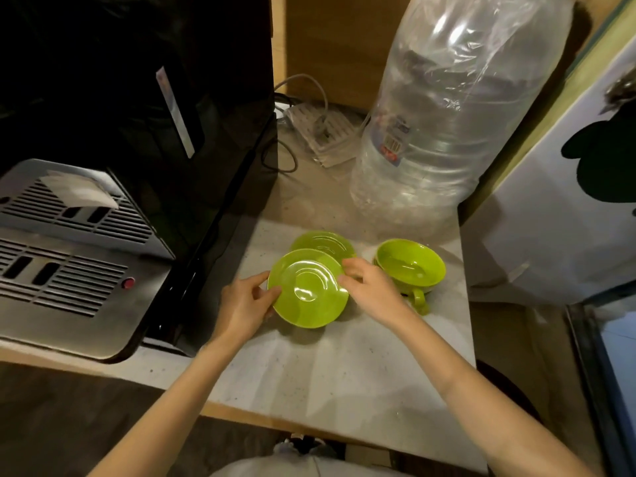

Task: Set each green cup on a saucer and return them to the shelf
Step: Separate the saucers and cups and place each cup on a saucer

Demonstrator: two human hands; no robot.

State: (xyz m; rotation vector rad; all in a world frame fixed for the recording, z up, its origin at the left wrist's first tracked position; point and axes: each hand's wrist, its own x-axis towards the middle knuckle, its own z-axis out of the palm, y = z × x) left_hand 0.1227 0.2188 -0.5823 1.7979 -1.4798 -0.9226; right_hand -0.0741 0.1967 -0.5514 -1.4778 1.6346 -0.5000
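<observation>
A green saucer [307, 288] is held tilted just above the pale counter [309, 366], overlapping a second green saucer [325, 243] that lies flat behind it. My left hand [244, 304] grips the near saucer's left rim. My right hand [370, 285] pinches its right rim with the fingertips. To the right stand green cups [409, 266], nested one in the other, with a handle pointing toward me. No shelf is in view.
A black coffee machine with a metal drip tray [72, 256] fills the left. A large plastic water bottle wrapped in film [444, 125] stands behind the cups. A power strip with cables [323, 132] lies at the back. A white panel [557, 215] borders the right.
</observation>
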